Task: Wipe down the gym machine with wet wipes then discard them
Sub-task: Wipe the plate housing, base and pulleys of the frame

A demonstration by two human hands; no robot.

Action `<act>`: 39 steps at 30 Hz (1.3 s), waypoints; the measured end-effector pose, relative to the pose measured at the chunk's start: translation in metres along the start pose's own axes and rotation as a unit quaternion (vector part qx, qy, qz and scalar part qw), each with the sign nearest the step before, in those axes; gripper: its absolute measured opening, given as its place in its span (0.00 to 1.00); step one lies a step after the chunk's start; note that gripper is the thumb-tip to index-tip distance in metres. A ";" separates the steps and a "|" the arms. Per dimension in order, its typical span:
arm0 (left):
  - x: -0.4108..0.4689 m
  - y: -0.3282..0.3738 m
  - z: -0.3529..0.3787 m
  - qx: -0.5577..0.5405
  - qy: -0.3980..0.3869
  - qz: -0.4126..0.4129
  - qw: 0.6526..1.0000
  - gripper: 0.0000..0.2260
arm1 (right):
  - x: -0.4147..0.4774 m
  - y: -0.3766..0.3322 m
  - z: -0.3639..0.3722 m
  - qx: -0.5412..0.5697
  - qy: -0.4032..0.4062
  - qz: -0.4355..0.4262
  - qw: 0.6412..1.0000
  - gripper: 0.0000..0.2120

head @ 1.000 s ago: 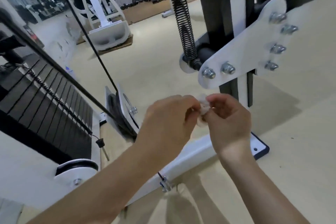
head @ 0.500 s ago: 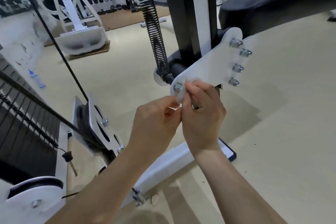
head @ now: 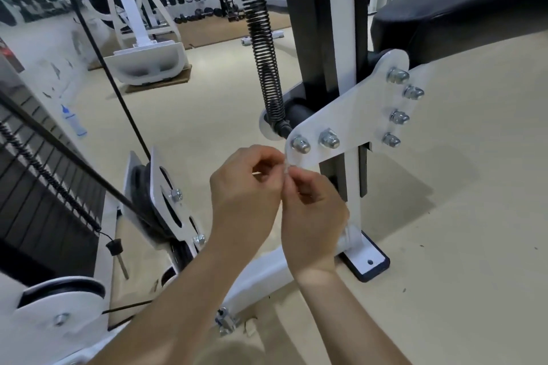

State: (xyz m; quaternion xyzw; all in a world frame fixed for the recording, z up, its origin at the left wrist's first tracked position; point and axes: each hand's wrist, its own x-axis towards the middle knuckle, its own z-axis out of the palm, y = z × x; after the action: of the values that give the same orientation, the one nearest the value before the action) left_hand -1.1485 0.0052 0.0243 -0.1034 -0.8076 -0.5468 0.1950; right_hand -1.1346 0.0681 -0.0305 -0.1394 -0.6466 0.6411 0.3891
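So both hands are up in front of the gym machine (head: pixel 323 24), basically fingertip to fingertip. The left hand (head: pixel 243 187) has its fingers curled in and is pinching one side of the wet wipe (head: pixel 287 164), while the right hand (head: pixel 311 213) pinches the other side with thumb and forefinger. So both are clamped on the same little scrap, knuckles nearly touching. The wipe is a tiny whitish, half see-through bit poking out between the fingertips. Most of it is hidden by the fingers, so I can't say how it's folded. It sits right at the lower left corner of the white bracket plate (head: pixel 355 115), just under the leftmost shiny nut (head: pixel 300 144). Honestly I can't tell whether it's touching the plate or just held in front of it. Just beside that corner, on the left, the bottom end of the long black spring (head: pixel 264 47) hooks in. The black seat pad (head: pixel 459 9) sits above the plate's upper right end. Off to the left is a white pulley bracket (head: pixel 166 195) with a black cable (head: pixel 112 77) running up from it, and the dark weight stack (head: pixel 44 187) is at the left edge. There's a small clear bottle with a blue cap (head: pixel 73 121) on the beige floor (head: pixel 444 216), well away from the hands.
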 end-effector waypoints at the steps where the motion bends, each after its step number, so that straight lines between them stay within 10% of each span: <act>1: 0.001 0.003 -0.001 -0.027 0.021 0.004 0.999 0.10 | 0.001 -0.006 0.000 0.017 0.014 -0.005 1.000 0.05; 10: 0.005 0.007 0.034 -0.330 0.056 -0.122 0.934 0.02 | 0.004 -0.013 -0.001 0.099 0.047 0.062 0.992 0.05; 20: -0.015 -0.018 0.059 -0.258 0.110 -0.181 0.943 0.05 | 0.020 -0.008 -0.019 0.097 0.026 0.081 0.992 0.08; 32: -0.007 0.005 0.119 -0.506 -0.030 -0.343 0.791 0.05 | 0.083 0.012 -0.050 -0.013 0.081 0.055 0.995 0.07; 39: -0.030 0.011 0.071 -0.167 -0.073 -0.186 0.965 0.15 | 0.062 0.018 -0.033 0.088 0.125 0.124 0.981 0.07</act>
State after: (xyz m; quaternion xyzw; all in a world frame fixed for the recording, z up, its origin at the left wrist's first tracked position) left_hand -1.1312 0.0766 -0.0027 -0.0223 -0.7216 -0.6919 0.0099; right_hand -1.1583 0.1366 -0.0310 -0.2628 -0.5121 0.7161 0.3948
